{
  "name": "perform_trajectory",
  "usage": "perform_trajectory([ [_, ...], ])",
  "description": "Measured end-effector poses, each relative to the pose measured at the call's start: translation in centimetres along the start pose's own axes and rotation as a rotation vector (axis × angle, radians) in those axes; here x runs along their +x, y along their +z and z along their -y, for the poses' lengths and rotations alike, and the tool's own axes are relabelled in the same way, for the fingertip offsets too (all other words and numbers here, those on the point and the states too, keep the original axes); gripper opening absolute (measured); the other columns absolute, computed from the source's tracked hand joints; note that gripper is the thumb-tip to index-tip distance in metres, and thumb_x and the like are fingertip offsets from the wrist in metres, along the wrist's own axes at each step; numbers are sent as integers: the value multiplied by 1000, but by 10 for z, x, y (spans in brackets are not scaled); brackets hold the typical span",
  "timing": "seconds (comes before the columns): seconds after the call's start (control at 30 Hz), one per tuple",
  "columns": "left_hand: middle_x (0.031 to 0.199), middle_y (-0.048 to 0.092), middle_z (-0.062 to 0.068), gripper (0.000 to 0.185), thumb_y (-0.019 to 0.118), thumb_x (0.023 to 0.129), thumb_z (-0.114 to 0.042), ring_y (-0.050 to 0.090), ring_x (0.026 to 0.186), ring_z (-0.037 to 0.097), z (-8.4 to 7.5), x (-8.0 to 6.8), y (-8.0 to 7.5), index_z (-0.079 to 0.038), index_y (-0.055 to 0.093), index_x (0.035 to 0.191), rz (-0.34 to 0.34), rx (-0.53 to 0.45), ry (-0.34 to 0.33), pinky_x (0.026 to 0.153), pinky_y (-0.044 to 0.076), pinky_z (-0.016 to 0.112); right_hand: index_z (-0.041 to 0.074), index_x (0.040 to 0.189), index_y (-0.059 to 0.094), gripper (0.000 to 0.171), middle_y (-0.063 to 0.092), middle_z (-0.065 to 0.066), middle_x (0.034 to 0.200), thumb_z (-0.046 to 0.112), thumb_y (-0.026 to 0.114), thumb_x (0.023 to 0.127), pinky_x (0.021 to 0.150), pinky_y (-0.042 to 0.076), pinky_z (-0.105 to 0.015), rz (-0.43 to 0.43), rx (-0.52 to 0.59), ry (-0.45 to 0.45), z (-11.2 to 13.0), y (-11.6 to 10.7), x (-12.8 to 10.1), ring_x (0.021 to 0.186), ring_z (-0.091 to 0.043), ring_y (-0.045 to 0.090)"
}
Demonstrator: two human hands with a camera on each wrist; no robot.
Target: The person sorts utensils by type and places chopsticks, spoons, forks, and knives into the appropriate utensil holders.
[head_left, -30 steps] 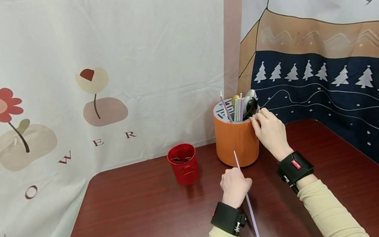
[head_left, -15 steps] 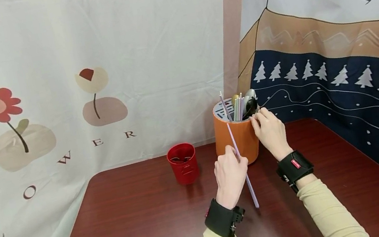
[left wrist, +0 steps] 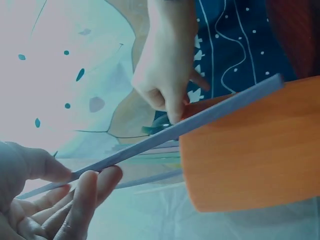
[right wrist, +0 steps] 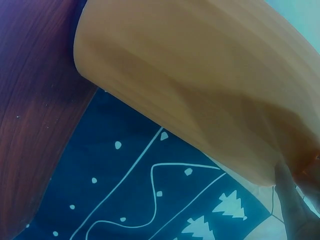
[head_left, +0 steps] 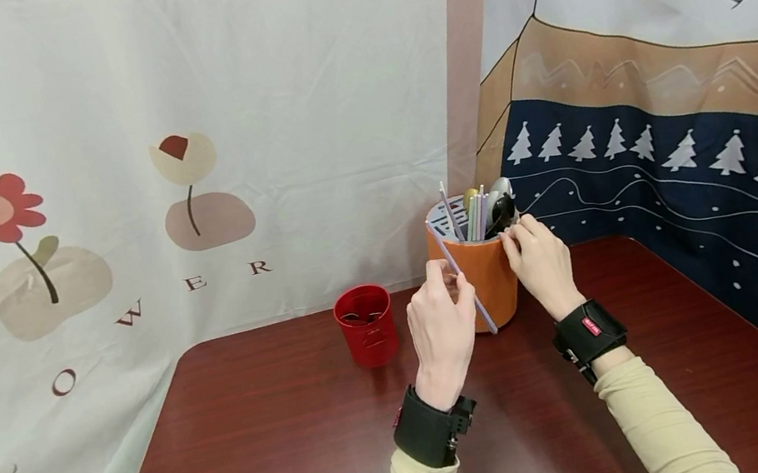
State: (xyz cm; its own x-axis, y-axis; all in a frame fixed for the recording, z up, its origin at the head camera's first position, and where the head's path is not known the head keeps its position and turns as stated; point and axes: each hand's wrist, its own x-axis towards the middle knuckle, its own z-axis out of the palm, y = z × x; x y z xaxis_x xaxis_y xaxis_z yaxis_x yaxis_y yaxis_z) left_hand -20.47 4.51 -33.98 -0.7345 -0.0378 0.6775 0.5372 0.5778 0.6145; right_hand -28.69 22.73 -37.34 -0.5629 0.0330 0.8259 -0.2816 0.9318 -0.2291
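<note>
While a small red metal cup stands on the dark red wooden table at your far left, your left hand pinches a thin lilac straw between thumb and fingertips, holding it tilted just in front of the round orange holder. Further right, your right hand curls its fingers on that holder's rim, beside the straws and spoons standing inside it.
</note>
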Motion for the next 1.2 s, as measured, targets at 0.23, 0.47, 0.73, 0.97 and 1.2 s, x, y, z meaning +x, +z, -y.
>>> perform_trajectory([
  [0.23,90,75,5,11,60,92,-14,72,76,14,-7,10,-7,-7,59,100,-133,-22,108,62,55,24,2,79,63,21,54,-11,81,16,59,93,53,46,-45,-4,-2,-1,0,0,0,68,-30,54],
  [0.47,90,75,5,9,60,93,-13,69,67,15,-8,21,-11,-6,59,98,-268,-33,239,60,54,21,1,78,63,20,54,-11,81,14,59,92,53,46,-45,-11,1,5,0,0,0,68,-31,54],
  [0.73,83,72,5,7,57,94,-12,68,67,15,-4,34,-2,-6,59,95,-289,-16,293,60,54,23,1,77,63,20,54,-11,80,14,60,91,53,46,-47,-24,-3,2,2,1,1,67,-31,55],
  [0.97,74,67,3,5,59,92,-10,61,56,14,5,43,15,-6,59,95,-269,70,339,50,49,23,0,77,62,20,53,-11,79,14,61,91,51,44,-45,-23,3,7,2,0,-1,66,-31,53],
  [1.2,86,73,3,13,59,93,-11,63,58,14,8,49,25,-6,62,104,-157,131,326,51,49,24,1,77,62,20,53,-11,79,14,60,92,51,44,-44,-26,2,-11,0,1,0,65,-30,53],
])
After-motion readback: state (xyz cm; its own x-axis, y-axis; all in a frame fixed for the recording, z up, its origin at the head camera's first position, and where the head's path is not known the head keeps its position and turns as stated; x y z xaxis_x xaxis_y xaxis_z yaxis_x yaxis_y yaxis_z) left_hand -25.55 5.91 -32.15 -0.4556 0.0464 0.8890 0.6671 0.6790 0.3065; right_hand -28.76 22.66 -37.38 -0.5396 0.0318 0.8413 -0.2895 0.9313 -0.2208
